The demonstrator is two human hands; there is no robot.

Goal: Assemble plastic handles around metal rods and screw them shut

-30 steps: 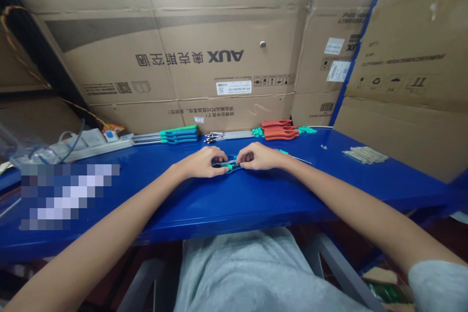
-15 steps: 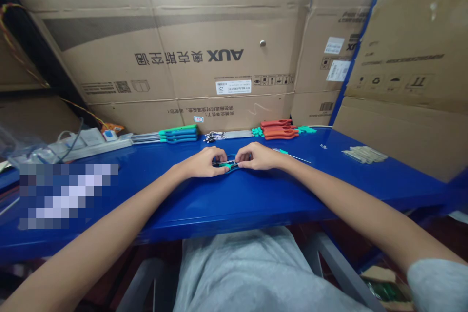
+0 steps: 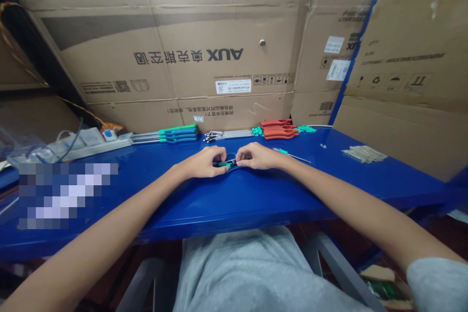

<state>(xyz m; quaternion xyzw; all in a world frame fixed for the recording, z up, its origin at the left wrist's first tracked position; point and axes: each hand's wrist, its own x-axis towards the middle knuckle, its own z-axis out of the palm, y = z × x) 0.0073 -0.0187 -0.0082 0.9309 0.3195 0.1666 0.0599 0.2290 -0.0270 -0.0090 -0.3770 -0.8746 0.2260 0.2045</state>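
My left hand point(image 3: 205, 162) is closed, fingers and thumb around the left side of a blue piece with a green insert point(image 3: 229, 164), low over the blue table. The piece resembles the blue handles behind it, but the fingers cover much of it. From the other side, my right hand point(image 3: 259, 156) pinches at small dark and metal-looking parts on its right end; their kind is too small to tell. To the right lies a thin metal rod with a teal and purple end point(image 3: 281, 150).
At the back stand blue handles with metal rods point(image 3: 181, 134), thin white rods point(image 3: 237, 134), orange handles point(image 3: 280, 130) and small green pieces point(image 3: 307, 129). Pale strips point(image 3: 364, 154) lie at right, a power strip point(image 3: 98, 147) at left. Cardboard point(image 3: 190, 34) walls the table point(image 3: 234, 204).
Both hands stay in nearly the same place. The metal-looking part between the fingertips has shifted slightly, and more of the dark and green parts shows.
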